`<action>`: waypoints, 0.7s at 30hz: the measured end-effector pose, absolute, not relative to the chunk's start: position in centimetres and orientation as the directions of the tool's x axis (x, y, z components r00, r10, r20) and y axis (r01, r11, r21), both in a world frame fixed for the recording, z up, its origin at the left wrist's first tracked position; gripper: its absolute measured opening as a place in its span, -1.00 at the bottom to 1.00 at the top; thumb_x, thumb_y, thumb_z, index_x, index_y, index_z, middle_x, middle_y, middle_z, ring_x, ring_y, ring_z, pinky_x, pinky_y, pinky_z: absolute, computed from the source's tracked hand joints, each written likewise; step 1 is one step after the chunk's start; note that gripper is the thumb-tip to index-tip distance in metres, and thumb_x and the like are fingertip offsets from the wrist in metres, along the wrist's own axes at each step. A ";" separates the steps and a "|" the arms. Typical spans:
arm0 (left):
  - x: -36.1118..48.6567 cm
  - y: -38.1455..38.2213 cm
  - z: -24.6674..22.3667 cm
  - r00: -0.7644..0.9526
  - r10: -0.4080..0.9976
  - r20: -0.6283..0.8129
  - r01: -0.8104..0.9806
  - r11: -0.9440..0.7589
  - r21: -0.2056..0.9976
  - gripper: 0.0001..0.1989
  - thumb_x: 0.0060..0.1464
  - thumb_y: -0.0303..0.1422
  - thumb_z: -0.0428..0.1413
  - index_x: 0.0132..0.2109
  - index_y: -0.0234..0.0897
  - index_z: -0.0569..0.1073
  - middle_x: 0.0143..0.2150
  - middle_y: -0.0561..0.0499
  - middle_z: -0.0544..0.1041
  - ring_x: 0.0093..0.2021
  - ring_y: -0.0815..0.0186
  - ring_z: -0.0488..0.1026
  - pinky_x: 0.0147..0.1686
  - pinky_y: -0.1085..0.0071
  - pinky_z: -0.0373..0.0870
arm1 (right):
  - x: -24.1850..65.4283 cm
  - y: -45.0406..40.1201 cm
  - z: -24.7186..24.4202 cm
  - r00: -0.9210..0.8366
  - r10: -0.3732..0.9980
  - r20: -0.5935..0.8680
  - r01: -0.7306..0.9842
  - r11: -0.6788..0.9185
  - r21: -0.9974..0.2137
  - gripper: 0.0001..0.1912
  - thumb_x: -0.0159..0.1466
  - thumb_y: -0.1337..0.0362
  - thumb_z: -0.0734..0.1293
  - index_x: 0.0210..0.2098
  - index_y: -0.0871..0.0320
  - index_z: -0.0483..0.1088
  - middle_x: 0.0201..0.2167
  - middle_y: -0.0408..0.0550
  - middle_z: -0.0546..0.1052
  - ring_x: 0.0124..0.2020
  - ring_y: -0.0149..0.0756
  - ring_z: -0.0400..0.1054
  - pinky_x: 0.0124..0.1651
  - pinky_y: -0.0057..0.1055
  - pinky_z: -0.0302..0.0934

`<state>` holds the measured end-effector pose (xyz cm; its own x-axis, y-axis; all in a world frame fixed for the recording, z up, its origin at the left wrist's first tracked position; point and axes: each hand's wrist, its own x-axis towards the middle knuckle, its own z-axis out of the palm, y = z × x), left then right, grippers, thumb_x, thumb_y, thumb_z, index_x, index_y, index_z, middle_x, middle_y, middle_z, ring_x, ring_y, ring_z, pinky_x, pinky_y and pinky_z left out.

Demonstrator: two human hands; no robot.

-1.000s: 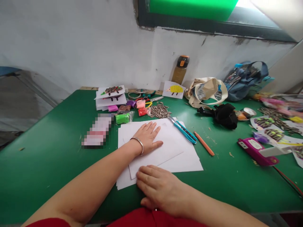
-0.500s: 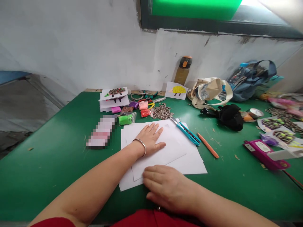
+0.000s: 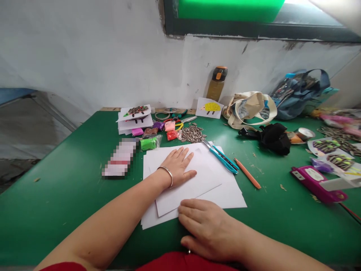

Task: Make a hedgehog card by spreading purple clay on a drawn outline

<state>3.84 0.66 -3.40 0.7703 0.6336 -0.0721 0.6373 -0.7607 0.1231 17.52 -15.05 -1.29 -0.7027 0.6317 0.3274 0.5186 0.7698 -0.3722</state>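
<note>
My left hand (image 3: 179, 167), with a silver bangle at the wrist, lies flat with fingers spread on a smaller white sheet of paper (image 3: 204, 178). That sheet sits at an angle on larger white sheets (image 3: 229, 195). My right hand (image 3: 210, 227) rests palm down with its fingers stretched out and its thumb apart. Its fingertips touch the near edge of the smaller sheet. A teal-handled utility knife (image 3: 224, 160) lies across the right side of the papers, and an orange crayon-like stick (image 3: 247, 173) is beside them.
Behind the papers are a sunflower seed pile (image 3: 193, 133), green clay packet (image 3: 149, 143) and scissors (image 3: 188, 119). A phone (image 3: 120, 158) lies left. To the right are a purple glue gun (image 3: 317, 184), black pouch (image 3: 275, 139) and cream bag (image 3: 251, 107). A bottle (image 3: 216, 84) stands behind.
My right hand has slid a little to the right along the near edge of the smaller sheet. My left hand stays pressed on the paper.
</note>
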 end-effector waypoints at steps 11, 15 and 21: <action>3.9 0.6 -3.0 0.760 0.640 -0.117 0.650 -0.751 0.116 -0.23 0.21 0.13 -0.25 0.40 -0.25 0.00 0.45 -0.17 -0.11 0.42 0.01 -0.23 0.33 0.08 -0.27 | 13.5 -12.8 -1.7 -0.822 0.455 0.342 0.356 0.880 -0.316 -0.65 0.38 0.13 0.14 -0.35 0.22 0.39 -0.41 -0.04 0.50 -0.30 -0.29 0.35 -0.13 -0.39 0.26; 3.9 0.6 -3.0 0.761 0.639 -0.116 0.649 -0.752 0.117 -0.22 0.22 0.13 -0.26 0.40 -0.27 -0.01 0.44 -0.19 -0.12 0.42 -0.01 -0.24 0.33 0.07 -0.28 | 15.3 -13.3 -1.2 -0.801 0.511 0.314 0.394 0.843 -0.367 -0.70 0.37 0.16 0.16 -0.32 0.22 0.39 -0.37 0.00 0.51 -0.23 -0.26 0.35 -0.07 -0.38 0.26; 3.8 0.6 -3.2 0.766 0.634 -0.104 0.643 -0.758 0.109 -0.21 0.21 0.15 -0.28 0.40 -0.26 -0.01 0.44 -0.19 -0.10 0.42 0.00 -0.23 0.33 0.08 -0.27 | 16.8 -14.1 -0.6 -0.709 0.611 0.354 0.444 0.776 -0.448 -0.81 0.34 0.24 0.17 -0.25 0.19 0.37 -0.31 0.05 0.49 -0.19 -0.23 0.32 -0.08 -0.29 0.27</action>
